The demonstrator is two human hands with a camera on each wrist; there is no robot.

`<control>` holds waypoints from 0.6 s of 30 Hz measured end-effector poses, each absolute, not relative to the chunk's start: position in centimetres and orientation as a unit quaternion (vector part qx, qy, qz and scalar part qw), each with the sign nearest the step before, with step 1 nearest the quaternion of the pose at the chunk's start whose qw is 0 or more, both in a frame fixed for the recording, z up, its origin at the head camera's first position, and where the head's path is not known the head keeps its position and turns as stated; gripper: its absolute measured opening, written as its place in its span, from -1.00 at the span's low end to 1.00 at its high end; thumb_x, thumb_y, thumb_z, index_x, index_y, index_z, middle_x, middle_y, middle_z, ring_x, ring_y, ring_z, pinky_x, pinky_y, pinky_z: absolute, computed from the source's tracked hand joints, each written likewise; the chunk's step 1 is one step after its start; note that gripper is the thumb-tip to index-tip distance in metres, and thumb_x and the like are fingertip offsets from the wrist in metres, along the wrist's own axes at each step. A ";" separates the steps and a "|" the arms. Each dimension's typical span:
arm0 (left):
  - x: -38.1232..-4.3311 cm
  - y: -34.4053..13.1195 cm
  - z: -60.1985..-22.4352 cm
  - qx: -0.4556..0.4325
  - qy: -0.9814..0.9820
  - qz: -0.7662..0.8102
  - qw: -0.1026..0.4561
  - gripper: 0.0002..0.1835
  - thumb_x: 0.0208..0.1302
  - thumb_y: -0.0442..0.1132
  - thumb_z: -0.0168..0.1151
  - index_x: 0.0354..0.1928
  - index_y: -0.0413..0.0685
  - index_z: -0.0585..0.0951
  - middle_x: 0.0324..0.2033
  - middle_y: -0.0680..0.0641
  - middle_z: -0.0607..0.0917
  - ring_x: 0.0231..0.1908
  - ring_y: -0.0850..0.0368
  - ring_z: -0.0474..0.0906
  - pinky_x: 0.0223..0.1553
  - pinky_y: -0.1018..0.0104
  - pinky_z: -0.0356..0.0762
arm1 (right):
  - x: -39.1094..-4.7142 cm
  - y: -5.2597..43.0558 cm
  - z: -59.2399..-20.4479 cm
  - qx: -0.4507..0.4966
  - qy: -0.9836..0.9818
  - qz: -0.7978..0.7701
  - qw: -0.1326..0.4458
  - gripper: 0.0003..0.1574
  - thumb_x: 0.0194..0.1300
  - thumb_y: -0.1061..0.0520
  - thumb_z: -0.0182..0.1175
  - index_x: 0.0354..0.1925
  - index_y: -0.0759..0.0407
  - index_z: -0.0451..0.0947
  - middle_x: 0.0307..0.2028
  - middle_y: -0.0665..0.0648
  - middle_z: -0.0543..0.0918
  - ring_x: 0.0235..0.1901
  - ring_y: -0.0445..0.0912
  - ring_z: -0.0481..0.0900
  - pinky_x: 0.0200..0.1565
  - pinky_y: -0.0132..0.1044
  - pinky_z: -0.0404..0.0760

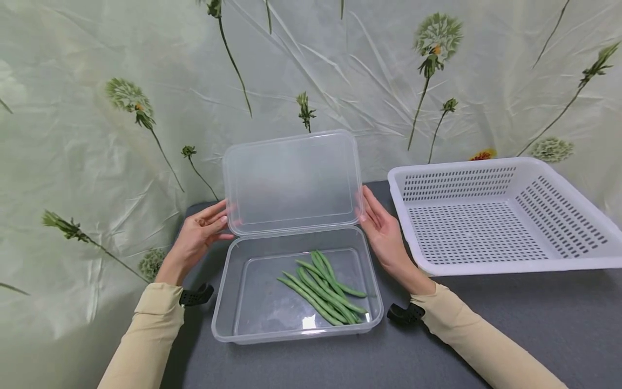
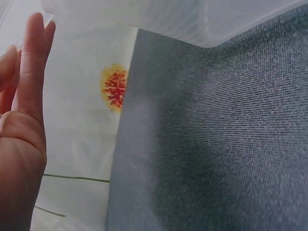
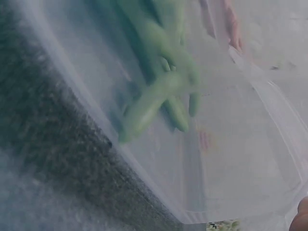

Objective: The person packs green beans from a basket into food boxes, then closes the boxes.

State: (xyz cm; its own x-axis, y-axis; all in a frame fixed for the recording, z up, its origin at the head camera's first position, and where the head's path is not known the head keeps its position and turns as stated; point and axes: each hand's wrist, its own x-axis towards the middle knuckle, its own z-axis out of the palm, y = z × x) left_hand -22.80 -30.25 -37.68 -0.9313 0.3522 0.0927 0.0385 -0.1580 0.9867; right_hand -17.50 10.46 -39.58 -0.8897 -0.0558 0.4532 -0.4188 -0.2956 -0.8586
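Observation:
A clear plastic lid (image 1: pixel 293 181) stands tilted up along the back rim of a clear plastic container (image 1: pixel 243 302). My left hand (image 1: pixel 196 237) holds the lid's left edge, some of its fingertips showing faintly through the plastic. At the right edge, my right hand (image 1: pixel 386 232) grips the lid between thumb and fingers. Several green beans (image 1: pixel 323 292) lie in a loose bunch in the right half of the container. In the right wrist view, the green beans (image 3: pixel 154 101) show blurred through clear plastic, and only a bit of the right hand (image 3: pixel 301 216) appears at the corner.
A white perforated basket (image 1: pixel 486 227) sits to the right, near my right hand. Dark grey cloth (image 1: pixel 301 367) covers the table. Behind it hangs a pale sheet (image 1: pixel 160 48) printed with dandelions. A black strap is on each wrist.

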 end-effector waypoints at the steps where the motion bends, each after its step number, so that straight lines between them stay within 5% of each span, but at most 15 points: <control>1: -22.6 -30.3 -37.5 0.154 0.640 0.745 0.104 -0.47 0.45 -0.46 0.04 0.43 -0.14 0.33 0.15 0.02 0.62 0.02 0.10 0.64 -0.20 0.23 0.67 | -17.3 10.5 -39.5 0.207 -0.587 0.774 0.117 -0.24 0.42 0.52 -0.08 0.50 0.31 0.00 0.46 0.25 0.14 0.45 0.00 0.10 0.31 -0.27 0.26; 11: -20.7 -31.3 -35.3 0.165 0.608 0.769 0.110 -0.50 0.43 -0.57 -0.02 0.33 -0.06 0.49 0.08 -0.04 0.67 -0.05 0.10 0.67 -0.22 0.28 0.67 | -14.7 10.7 -38.1 0.207 -0.593 0.775 0.070 -0.23 0.45 0.51 -0.12 0.52 0.26 -0.04 0.47 0.24 0.14 0.42 0.03 0.16 0.23 -0.23 0.38; 18: -19.5 -31.7 -33.9 0.187 0.566 0.794 0.118 -0.48 0.39 -0.68 -0.13 0.27 -0.17 0.53 0.02 -0.14 0.68 -0.03 0.05 0.66 -0.09 0.27 0.63 | -13.0 11.2 -36.8 0.189 -0.648 0.736 0.049 -0.29 0.46 0.40 0.01 0.49 0.24 0.09 0.34 0.27 0.39 0.25 -0.05 0.45 0.07 -0.28 0.54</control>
State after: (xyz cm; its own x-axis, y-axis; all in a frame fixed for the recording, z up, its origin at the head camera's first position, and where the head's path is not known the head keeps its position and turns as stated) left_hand -19.50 -31.73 -33.91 -0.9019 0.3999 0.1633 0.0236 -0.3318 0.9431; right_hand -13.02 11.16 -36.85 -0.9237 -0.1734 0.3417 -0.3170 -0.1552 -0.9356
